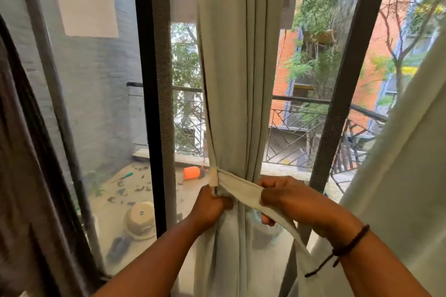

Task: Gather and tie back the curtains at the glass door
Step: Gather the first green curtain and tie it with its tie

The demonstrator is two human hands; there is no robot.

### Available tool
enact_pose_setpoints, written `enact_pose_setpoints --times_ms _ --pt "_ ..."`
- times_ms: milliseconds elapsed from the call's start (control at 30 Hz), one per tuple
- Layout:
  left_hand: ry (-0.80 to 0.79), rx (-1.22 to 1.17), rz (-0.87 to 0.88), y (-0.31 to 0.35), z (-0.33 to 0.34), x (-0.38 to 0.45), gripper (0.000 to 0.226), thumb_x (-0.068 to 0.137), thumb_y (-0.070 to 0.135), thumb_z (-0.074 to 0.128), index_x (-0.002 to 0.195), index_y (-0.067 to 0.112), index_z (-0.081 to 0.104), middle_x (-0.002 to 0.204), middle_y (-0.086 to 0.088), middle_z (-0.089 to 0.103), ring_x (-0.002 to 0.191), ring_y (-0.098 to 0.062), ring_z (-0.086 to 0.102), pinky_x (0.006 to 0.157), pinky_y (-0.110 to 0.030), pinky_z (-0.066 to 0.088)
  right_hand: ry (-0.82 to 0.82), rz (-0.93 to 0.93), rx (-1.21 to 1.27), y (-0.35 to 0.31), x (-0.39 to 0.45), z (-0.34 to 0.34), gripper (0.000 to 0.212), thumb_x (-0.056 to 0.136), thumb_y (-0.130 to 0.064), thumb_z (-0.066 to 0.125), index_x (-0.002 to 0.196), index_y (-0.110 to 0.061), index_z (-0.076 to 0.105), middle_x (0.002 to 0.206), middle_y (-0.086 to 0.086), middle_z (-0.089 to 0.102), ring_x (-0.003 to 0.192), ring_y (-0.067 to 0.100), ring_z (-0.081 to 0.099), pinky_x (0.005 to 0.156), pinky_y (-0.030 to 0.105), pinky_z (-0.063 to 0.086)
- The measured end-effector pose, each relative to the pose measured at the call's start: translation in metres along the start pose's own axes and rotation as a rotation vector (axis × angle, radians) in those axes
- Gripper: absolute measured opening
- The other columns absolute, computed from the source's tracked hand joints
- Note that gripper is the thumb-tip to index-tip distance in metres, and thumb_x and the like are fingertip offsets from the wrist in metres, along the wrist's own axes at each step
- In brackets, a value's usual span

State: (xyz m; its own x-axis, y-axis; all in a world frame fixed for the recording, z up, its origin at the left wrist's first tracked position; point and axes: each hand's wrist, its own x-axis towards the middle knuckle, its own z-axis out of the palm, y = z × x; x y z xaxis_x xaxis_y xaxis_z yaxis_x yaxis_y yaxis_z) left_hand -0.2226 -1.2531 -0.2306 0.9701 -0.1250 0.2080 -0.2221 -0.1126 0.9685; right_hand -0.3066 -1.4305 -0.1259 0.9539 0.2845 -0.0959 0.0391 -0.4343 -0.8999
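A pale grey-green curtain hangs gathered in a narrow bunch in front of the glass door. A fabric tie-back band of the same colour runs across the bunch at waist height. My left hand grips the curtain's left edge where one end of the band sits. My right hand pinches the band further right, and the band's free end trails down past my wrist. A second pale curtain hangs loose at the right edge.
A dark curtain hangs at the far left. Black door frames stand either side of the gathered curtain. Outside, the balcony floor holds an upturned pot, an orange bottle and leaves, behind a metal railing.
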Motion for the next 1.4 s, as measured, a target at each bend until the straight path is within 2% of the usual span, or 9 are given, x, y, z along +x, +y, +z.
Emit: enact_pose_setpoints --times_ms 100,233,467,600,667,833,1000,1133,1400 --pt "-0.09 -0.218 -0.063 0.003 -0.006 -0.007 0.031 0.047 0.0 0.062 0.077 0.01 0.066 0.075 -0.002 0.067 0.081 -0.025 0.063 0.074 -0.039 0.054 0.245 -0.024 -0.178 0.006 0.019 0.008 0.019 0.067 -0.031 0.054 0.074 -0.023 0.069 0.068 0.008 0.062 0.066 0.019 0.055 0.067 0.035 0.042" --pt "-0.247 -0.303 -0.163 0.006 -0.018 -0.014 0.034 0.046 -0.003 0.058 0.079 0.001 0.065 0.072 -0.005 0.066 0.071 -0.018 0.063 0.059 -0.024 0.051 0.392 -0.077 0.038 0.011 0.046 0.02 0.011 0.063 -0.025 0.052 0.055 -0.021 0.057 0.054 -0.003 0.046 0.06 0.019 0.042 0.063 0.035 0.032" --pt "-0.558 -0.487 -0.391 -0.002 -0.049 -0.011 0.036 0.061 0.001 0.06 0.093 0.008 0.076 0.093 -0.016 0.07 0.083 -0.028 0.068 0.079 -0.035 0.054 0.298 -0.012 0.315 0.014 0.096 0.058 0.027 0.082 -0.009 0.048 0.068 -0.017 0.07 0.069 0.002 0.061 0.068 0.017 0.058 0.056 0.03 0.048" --pt "-0.557 -0.465 -0.33 -0.012 -0.071 -0.002 0.034 0.067 0.009 0.069 0.101 0.014 0.074 0.102 -0.012 0.072 0.091 -0.023 0.069 0.085 -0.035 0.055 0.267 -0.037 0.23 0.011 0.115 0.075 0.028 0.082 -0.023 0.05 0.096 -0.016 0.074 0.102 0.008 0.072 0.099 0.03 0.065 0.087 0.047 0.052" --pt "-0.526 -0.432 -0.264 -0.017 -0.081 0.005 0.037 0.066 0.014 0.074 0.104 0.015 0.071 0.102 -0.008 0.073 0.094 -0.019 0.069 0.081 -0.029 0.055 0.234 0.019 0.246 0.004 0.125 0.08 0.029 0.088 -0.009 0.045 0.09 -0.014 0.073 0.092 0.009 0.071 0.086 0.029 0.066 0.073 0.041 0.055" --pt "-0.441 -0.392 -0.1 -0.034 -0.102 0.029 0.075 0.052 0.045 0.089 0.116 0.013 0.065 0.112 -0.008 0.07 0.107 -0.023 0.064 0.088 -0.031 0.052 0.276 0.072 0.02 -0.008 0.136 0.084 0.008 0.078 -0.008 0.054 0.076 -0.006 0.061 0.057 0.005 0.051 0.053 0.02 0.049 0.05 0.027 0.044" --pt "-0.481 -0.391 -0.005 -0.04 -0.112 0.038 0.054 0.066 0.035 0.079 0.113 0.011 0.066 0.107 -0.006 0.072 0.103 -0.017 0.066 0.079 -0.019 0.051 0.315 0.063 -0.221 -0.012 0.112 0.075 0.017 0.058 -0.033 0.052 0.055 -0.018 0.06 0.05 -0.009 0.05 0.051 0.007 0.047 0.054 0.022 0.036" --pt "-0.575 -0.526 -0.125 -0.04 -0.115 0.042 0.051 0.058 0.032 0.079 0.105 0.013 0.072 0.105 -0.013 0.071 0.098 -0.024 0.068 0.075 -0.026 0.054 0.377 0.073 -0.416 -0.013 0.081 0.057 0.022 0.074 -0.044 0.054 0.054 -0.046 0.062 0.057 -0.02 0.056 0.055 -0.005 0.05 0.058 0.015 0.036" --pt "-0.895 -0.731 -0.507 -0.043 -0.092 0.035 0.099 0.017 0.057 0.091 0.101 0.009 0.073 0.092 -0.017 0.072 0.079 -0.029 0.07 0.071 -0.039 0.056 0.53 0.174 -0.634 0.007 0.091 0.034 0.032 0.086 -0.044 0.062 0.059 -0.026 0.061 0.071 -0.005 0.053 0.074 0.016 0.055 0.069 0.032 0.043"
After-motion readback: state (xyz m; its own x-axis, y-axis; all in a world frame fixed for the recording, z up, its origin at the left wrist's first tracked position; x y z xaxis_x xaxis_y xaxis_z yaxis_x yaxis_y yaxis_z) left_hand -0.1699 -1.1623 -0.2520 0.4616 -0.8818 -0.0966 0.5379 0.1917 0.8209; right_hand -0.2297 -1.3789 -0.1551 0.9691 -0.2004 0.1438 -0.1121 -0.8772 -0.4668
